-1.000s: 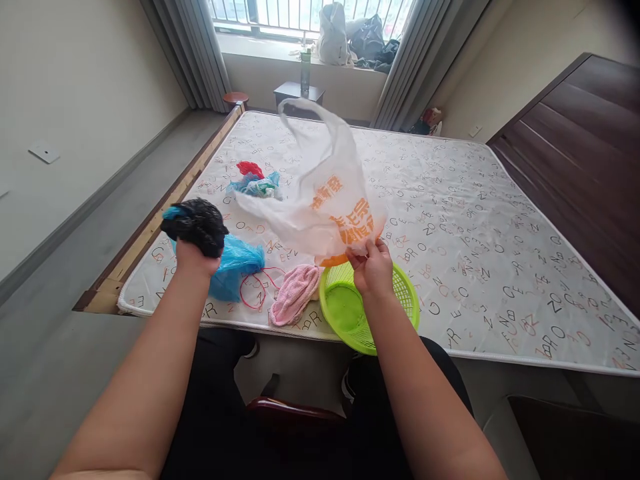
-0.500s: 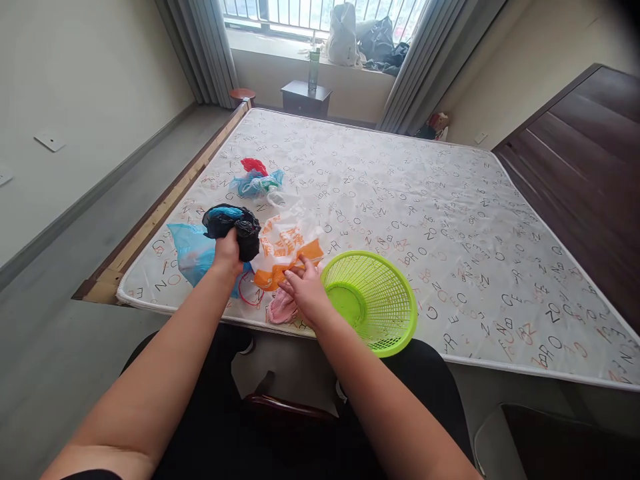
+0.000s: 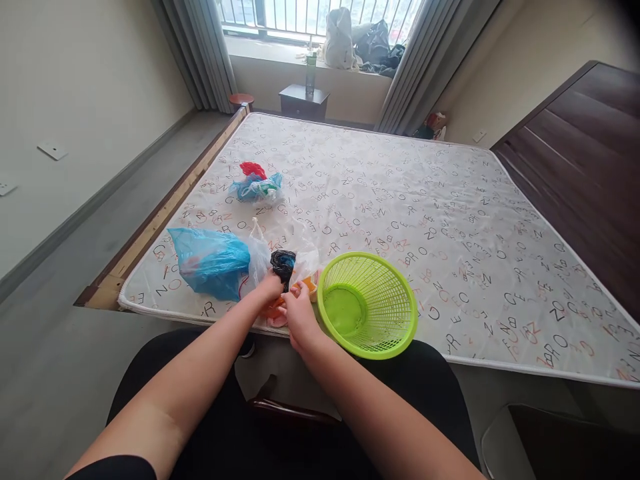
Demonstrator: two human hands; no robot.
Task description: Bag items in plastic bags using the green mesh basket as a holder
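Observation:
My left hand (image 3: 271, 285) is closed around a bunched black plastic bag (image 3: 283, 264) with a bit of blue showing in it. The black bag is down among the folds of a white and orange plastic bag (image 3: 308, 257). My right hand (image 3: 300, 308) pinches the near edge of that white and orange bag, right beside my left hand. A blue plastic bag (image 3: 213, 263) lies to the left. Under my hands, pink cloth (image 3: 276, 321) shows partly at the mattress edge.
A green plastic basket (image 3: 410, 300) stands tilted at the mattress (image 3: 475, 267) edge, right of my hands. Farther back lie a red plastic bag (image 3: 253, 170) and a crumpled light blue bag (image 3: 250, 189). A wooden bed frame (image 3: 165, 210) runs along the left.
My left hand has moved right and down with the black bag, into the white and orange bag. That bag's sides now stand up around it. My right hand has closed on its edge.

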